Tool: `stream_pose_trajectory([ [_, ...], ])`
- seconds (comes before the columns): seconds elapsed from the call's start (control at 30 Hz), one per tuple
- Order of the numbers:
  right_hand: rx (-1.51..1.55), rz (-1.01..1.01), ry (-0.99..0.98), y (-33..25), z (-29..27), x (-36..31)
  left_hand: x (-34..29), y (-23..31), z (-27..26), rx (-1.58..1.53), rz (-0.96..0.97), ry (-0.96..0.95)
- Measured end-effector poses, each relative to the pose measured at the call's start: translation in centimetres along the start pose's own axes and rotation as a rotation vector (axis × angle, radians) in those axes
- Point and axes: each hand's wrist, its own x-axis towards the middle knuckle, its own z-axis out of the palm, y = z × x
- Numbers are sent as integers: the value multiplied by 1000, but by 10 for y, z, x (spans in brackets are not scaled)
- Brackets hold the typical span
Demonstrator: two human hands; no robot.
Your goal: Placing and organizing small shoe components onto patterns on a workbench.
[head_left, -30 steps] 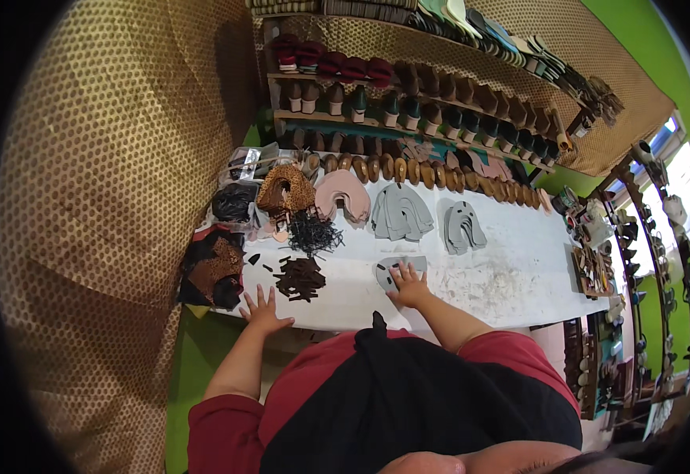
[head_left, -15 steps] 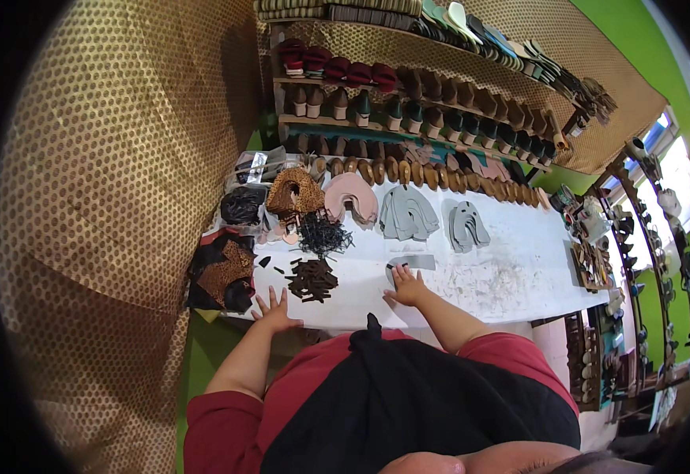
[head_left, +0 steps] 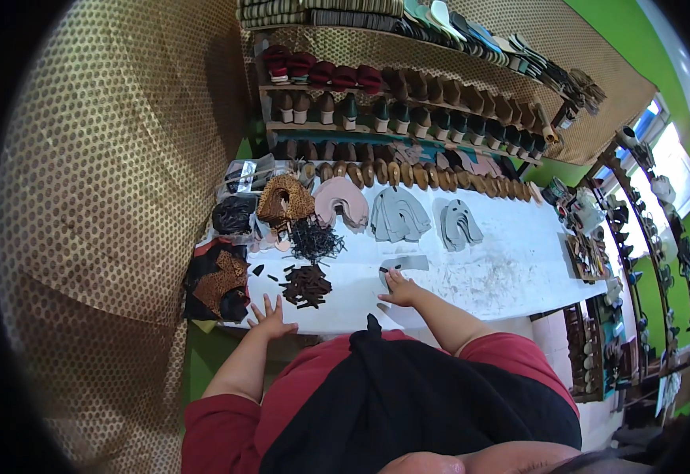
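My left hand (head_left: 272,319) rests at the near edge of the white table, fingers spread, with nothing in it. It is nearest to a pile of short dark brown strips (head_left: 307,286). My right hand (head_left: 399,291) lies on the table with its thumb apart from the other fingers. Its fingertips touch a curved grey cut piece (head_left: 413,262), next to a small dark strip (head_left: 384,270) at that piece's left end. The hand hides part of the grey piece. Beyond it lie two stacks of similar grey curved pieces, one larger (head_left: 398,217) and one smaller (head_left: 461,225).
Pink curved pieces (head_left: 340,201), leopard-print pieces (head_left: 285,199) and a tangle of black strips (head_left: 315,240) lie at the table's left. Black and leopard-print scraps (head_left: 217,280) sit at the left corner. Shelves of shoes and heels (head_left: 408,118) stand behind; a tool tray (head_left: 585,257) is at right.
The view has shifted slightly, so the table and shelves appear a little further left. Both hands stay in nearly the same places, the right one still at the grey piece.
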Motion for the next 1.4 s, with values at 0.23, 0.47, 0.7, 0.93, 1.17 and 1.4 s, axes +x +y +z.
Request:
stream_pose_trajectory([
  [0.23,-256,86,108,8,-19,-9,-1,5,3,-16,-18,12],
  [0.47,-157,-19,65,22,-38,-3,5,1,13,-34,-60,77],
  [0.7,-136,-225,-17,42,-32,7,-1,10,10,27,-81,91],
  [0.93,-339,-225,-118,23,-30,-15,-1,13,10,24,-125,104],
  [1.17,-367,-192,-310,24,-40,-1,-5,18,5,-5,-136,105],
  [1.4,-375,-242,-454,31,-45,22,-9,17,4,-3,-127,106],
])
